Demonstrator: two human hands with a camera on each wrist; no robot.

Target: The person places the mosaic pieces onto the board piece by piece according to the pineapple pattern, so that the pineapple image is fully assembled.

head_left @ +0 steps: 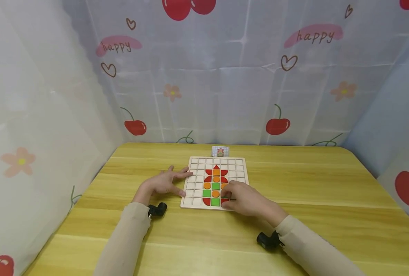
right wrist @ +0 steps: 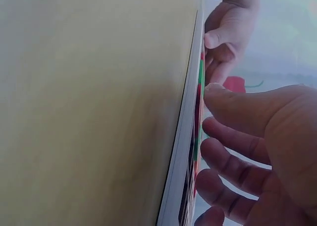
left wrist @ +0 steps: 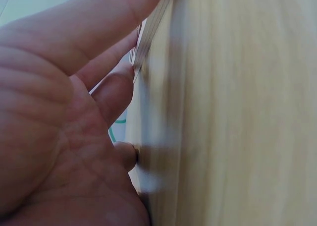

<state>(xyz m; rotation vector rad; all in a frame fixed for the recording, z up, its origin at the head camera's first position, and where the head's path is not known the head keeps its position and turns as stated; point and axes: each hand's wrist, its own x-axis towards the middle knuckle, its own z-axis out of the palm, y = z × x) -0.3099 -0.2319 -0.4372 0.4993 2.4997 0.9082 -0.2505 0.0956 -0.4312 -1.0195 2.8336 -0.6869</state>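
A wooden grid board (head_left: 192,183) lies flat on the table, with flat coloured pieces in its middle columns. A red triangle (head_left: 216,167) tops the pattern, over an orange square (head_left: 216,172), rounded red pieces, orange circles (head_left: 215,194) and green squares (head_left: 215,202). My left hand (head_left: 163,183) spreads its fingers at the board's left edge, thumb tip on the lower left corner. Across the lower right of the pattern lies my right hand (head_left: 247,198), fingers gently bent, its thumb tip on a red piece (head_left: 224,200). Pieces under that hand are partly hidden.
Behind the board stands a small pattern card (head_left: 220,151) with a similar coloured figure. The wood-grain table (head_left: 294,180) extends on both sides. Cherry-printed curtains (head_left: 207,107) enclose its back and sides. A black wrist camera (head_left: 269,240) sits on each forearm.
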